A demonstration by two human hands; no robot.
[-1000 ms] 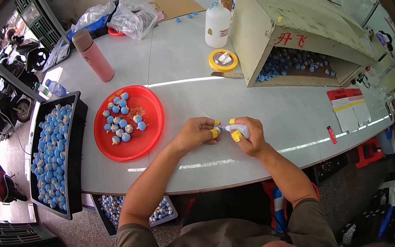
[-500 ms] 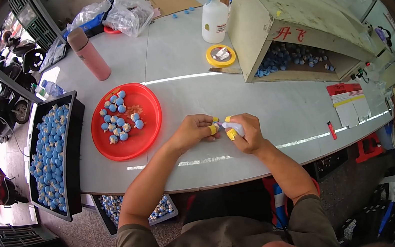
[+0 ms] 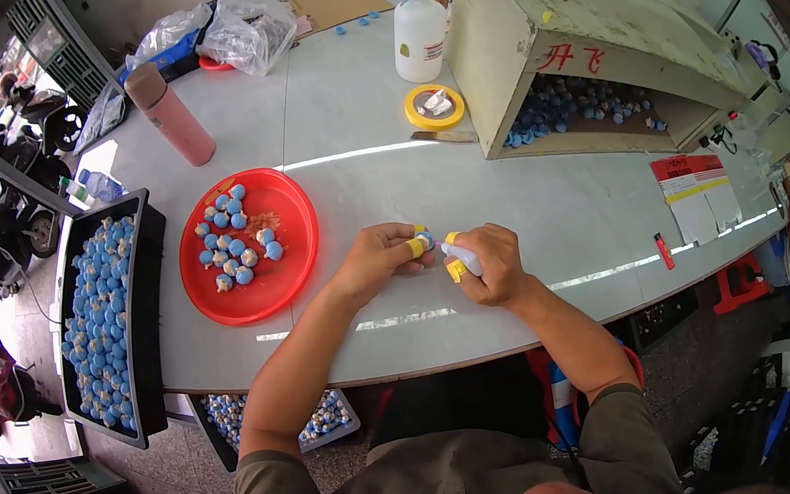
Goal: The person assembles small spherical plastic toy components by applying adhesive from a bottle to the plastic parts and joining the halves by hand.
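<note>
My left hand (image 3: pixel 379 259) pinches a small blue piece (image 3: pixel 425 240) between fingertips wrapped in yellow tape. My right hand (image 3: pixel 490 262) grips a small white squeeze bottle (image 3: pixel 462 258), its tip pointed at the piece. Both hands meet just above the white table (image 3: pixel 350 142), near its front edge. To their left lies a red round plate (image 3: pixel 300 250) holding several blue and white pieces (image 3: pixel 235 242).
A black tray (image 3: pixel 144 313) full of blue pieces sits at the far left. Behind are a pink flask (image 3: pixel 170 114), a white bottle (image 3: pixel 417 34), a yellow tape roll (image 3: pixel 434 107), plastic bags (image 3: pixel 245 27) and an open cardboard box (image 3: pixel 589 48) with blue pieces. Another tray (image 3: pixel 323 419) sits under the table.
Both hands stay together in the same spot above the table; only small finger movement around the piece and bottle shows.
</note>
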